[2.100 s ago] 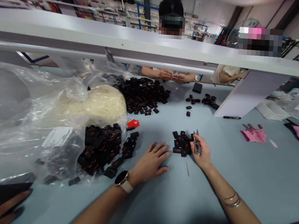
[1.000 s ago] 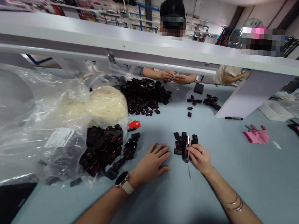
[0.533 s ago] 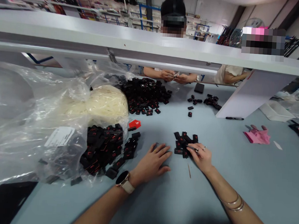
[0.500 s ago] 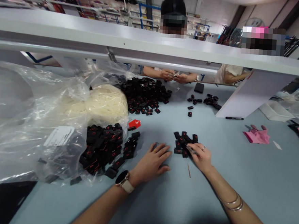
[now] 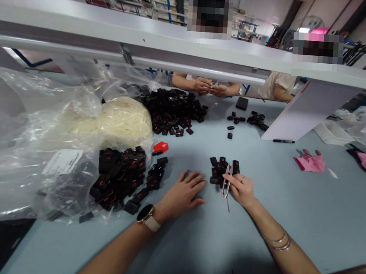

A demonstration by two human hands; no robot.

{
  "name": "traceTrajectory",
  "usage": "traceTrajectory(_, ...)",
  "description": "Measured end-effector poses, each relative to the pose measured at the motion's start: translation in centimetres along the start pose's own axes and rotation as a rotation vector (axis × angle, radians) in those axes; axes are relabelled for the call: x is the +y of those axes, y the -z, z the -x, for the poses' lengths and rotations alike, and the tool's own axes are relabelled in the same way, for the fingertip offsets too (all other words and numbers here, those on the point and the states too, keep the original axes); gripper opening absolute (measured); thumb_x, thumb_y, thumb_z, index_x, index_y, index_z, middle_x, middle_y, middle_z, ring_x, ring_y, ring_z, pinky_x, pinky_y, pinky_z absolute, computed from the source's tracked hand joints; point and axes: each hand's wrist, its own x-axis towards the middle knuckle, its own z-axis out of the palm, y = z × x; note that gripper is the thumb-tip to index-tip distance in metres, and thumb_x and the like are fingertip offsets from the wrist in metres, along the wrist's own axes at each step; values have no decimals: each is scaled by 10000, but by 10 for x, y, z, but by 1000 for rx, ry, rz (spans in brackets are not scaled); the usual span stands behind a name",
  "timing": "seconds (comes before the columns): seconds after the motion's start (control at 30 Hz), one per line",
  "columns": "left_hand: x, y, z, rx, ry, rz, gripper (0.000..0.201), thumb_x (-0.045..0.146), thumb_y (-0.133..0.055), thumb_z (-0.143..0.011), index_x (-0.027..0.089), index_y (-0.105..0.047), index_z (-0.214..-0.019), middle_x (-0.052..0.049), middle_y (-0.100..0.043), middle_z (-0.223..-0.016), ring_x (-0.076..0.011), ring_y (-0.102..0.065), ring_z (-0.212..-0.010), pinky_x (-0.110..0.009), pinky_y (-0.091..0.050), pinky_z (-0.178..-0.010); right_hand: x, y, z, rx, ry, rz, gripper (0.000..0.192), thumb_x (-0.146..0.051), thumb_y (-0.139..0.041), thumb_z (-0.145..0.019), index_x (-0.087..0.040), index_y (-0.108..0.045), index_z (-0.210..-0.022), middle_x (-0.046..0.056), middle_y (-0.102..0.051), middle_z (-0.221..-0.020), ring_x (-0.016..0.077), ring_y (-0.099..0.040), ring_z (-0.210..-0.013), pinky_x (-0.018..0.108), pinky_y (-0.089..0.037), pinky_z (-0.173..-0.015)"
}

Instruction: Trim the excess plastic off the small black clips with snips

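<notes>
My right hand (image 5: 242,190) grips a pair of silver thread snips (image 5: 226,186) between thumb and fingers, blades pointing away from me. They are held over a small cluster of black plastic pieces with red marks (image 5: 215,171), partly covering it. Flat on the table to the left of that cluster rests my left hand (image 5: 183,197), fingers spread and holding nothing. A thin brown stick (image 5: 228,205) lies just below the snips. Left of my left hand is a larger heap of the same black pieces (image 5: 122,172), spilling from a clear plastic bag.
The clear bag (image 5: 19,142) also holds cream-coloured pieces (image 5: 124,120). Behind it is another black heap (image 5: 175,107), near a co-worker's hands (image 5: 210,86). A red tag (image 5: 161,146), a pink glove (image 5: 309,161) and a black pen (image 5: 284,141) lie about. A shelf (image 5: 165,37) spans overhead.
The thread snips have turned in my right hand and now show in full above the cluster. My left hand stays flat on the table. The view has tilted slightly downward.
</notes>
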Motion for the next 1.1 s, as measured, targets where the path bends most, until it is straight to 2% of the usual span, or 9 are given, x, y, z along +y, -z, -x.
traceTrajectory(0.17,0,-2,0,4,5,6,585,589,-361,-925,201,-475,-1349,-103,-478,-1425,-311,-369,-1330,-544,-233,-1094,-1,0,1,-18,-26,1,335,-104,-449,-918,-200,-677,-1143,-24,-531,-560,89,-485,-511,201,-394,-543)
traceTrajectory(0.37,0,-4,0,34,8,42,650,582,-370,-926,195,-335,-1447,-118,-477,-1421,-296,-379,-1322,-535,-223,-1106,4,-2,6,-5,-123,-10,339,-134,-412,-924,-228,-690,-1093,-12,-583,-564,102,-535,-501,214,-430,-538)
traceTrajectory(0.5,1,-4,0,16,23,52,549,544,-418,-926,220,-453,-1368,-101,-471,-1428,-298,-369,-1333,-538,-215,-1112,7,-5,8,31,-293,-49,264,-204,-439,-916,-219,-673,-1039,10,-650,-654,117,-571,-516,238,-477,-562)
traceTrajectory(0.67,2,-1,0,17,31,78,508,525,-468,-913,228,-492,-1323,-95,-489,-1411,-297,-369,-1334,-548,-231,-1108,9,-10,1,205,-700,-268,192,-334,-498,-910,-188,-585,-1001,6,-622,-673,134,-560,-514,261,-484,-514)
traceTrajectory(0.73,2,-1,0,16,26,78,498,511,-488,-908,223,-496,-1315,-95,-491,-1409,-303,-372,-1329,-555,-242,-1102,14,-10,-6,217,-784,-312,203,-381,-555,-880,-190,-564,-948,-14,-583,-637,129,-543,-510,253,-471,-500)
traceTrajectory(0.93,1,1,0,8,-2,68,491,489,-496,-911,209,-484,-1314,-102,-491,-1408,-308,-377,-1325,-571,-267,-1090,42,-12,-33,241,-749,-216,224,-413,-557,-864,-190,-554,-887,-36,-525,-607,114,-490,-496,246,-440,-508)
traceTrajectory(1.1,0,-1,1,21,0,70,491,490,-504,-906,220,-485,-1315,-101,-490,-1407,-311,-379,-1325,-567,-279,-1086,68,-22,-47,215,-699,-140,231,-415,-522,-869,-190,-571,-884,0,-603,-706,136,-543,-597,279,-470,-625)
